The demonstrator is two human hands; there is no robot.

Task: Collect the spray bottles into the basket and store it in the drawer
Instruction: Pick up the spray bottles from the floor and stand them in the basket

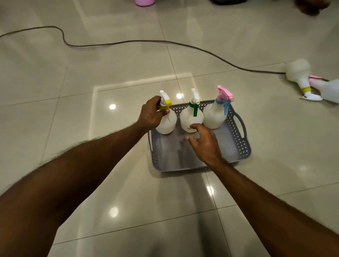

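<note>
A grey perforated basket (238,139) sits on the tiled floor. Three white spray bottles stand upright along its far side: a yellow-collared one (167,122) at the left, a green-trigger one (190,117) in the middle, and a pink-and-blue-nozzle one (213,115) at the right. My left hand (151,115) grips the neck of the yellow-collared bottle. My right hand (205,143) hovers over the basket with relaxed fingers, its fingertips close to the base of the green-trigger bottle. Two more spray bottles lie on the floor at the far right, one with a yellow collar (298,73) and one with a pink nozzle (330,90).
A dark cable (128,43) snakes across the floor behind the basket toward the lying bottles. A pink object (145,2) is at the top edge. Something dark (311,6) sits in the top right corner. No drawer is in view.
</note>
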